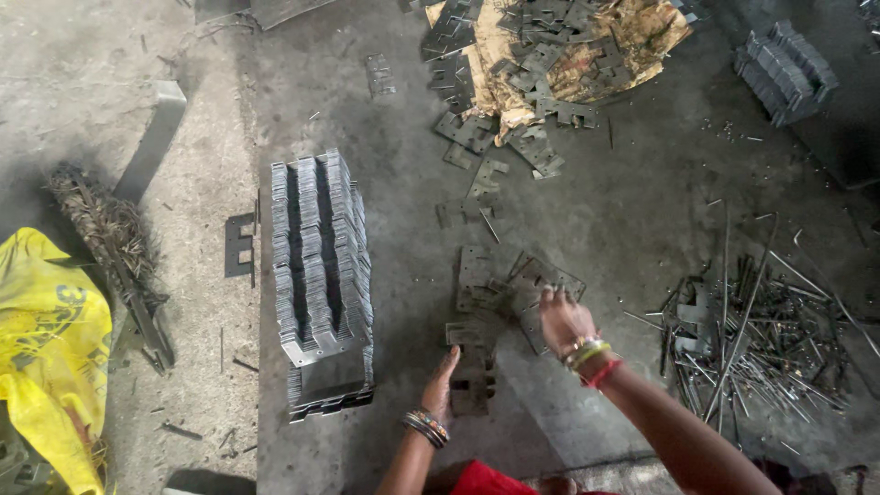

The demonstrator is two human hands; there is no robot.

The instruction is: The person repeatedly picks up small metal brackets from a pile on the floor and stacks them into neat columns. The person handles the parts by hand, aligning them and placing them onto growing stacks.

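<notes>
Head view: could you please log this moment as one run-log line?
left hand: on small plate stack | right hand: fingers on loose metal plate | tall plate stack: left of hands

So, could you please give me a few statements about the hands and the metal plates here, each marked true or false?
1. The right hand touches flat plates lying on the floor. True.
2. The left hand holds a hammer. False: it rests beside a small pile of plates, with no tool.
3. A tall plate stack stands left of the hands. True.
4. The yellow bag lies at the far right. False: it is at the far left.
5. Thin metal rods lie right of the right hand. True.
</notes>
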